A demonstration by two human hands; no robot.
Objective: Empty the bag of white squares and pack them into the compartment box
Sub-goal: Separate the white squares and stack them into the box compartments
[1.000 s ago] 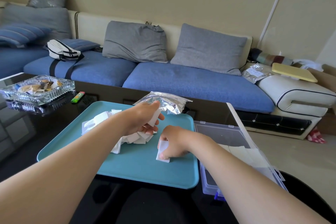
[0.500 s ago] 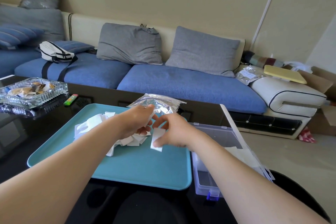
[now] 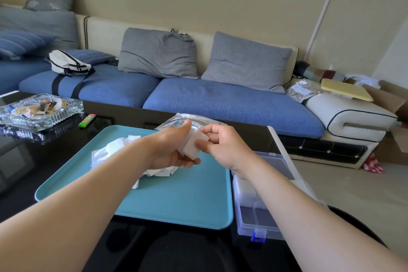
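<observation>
Two hands (image 3: 170, 150) (image 3: 223, 146), one tray (image 3: 176, 201), one compartment box (image 3: 258, 218), two foil bags (image 3: 198, 118) (image 3: 302, 90)

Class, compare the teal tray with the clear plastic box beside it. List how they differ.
The tray is opaque teal; the box is see-through. The tray is shallow and undivided; the box is deeper with compartments. Both rest side by side on the black table.

The glossy black bench (image 3: 55, 154) carried a teal tray (image 3: 187, 201) near its middle, with a clear box (image 3: 260, 223) just beside the tray's right edge, its blue latch facing the near side. At the far left stood a glass ashtray (image 3: 39, 112) with a green lighter (image 3: 87, 120) just beside it, and a foil bag (image 3: 198, 119) lay at the tray's far edge.
</observation>
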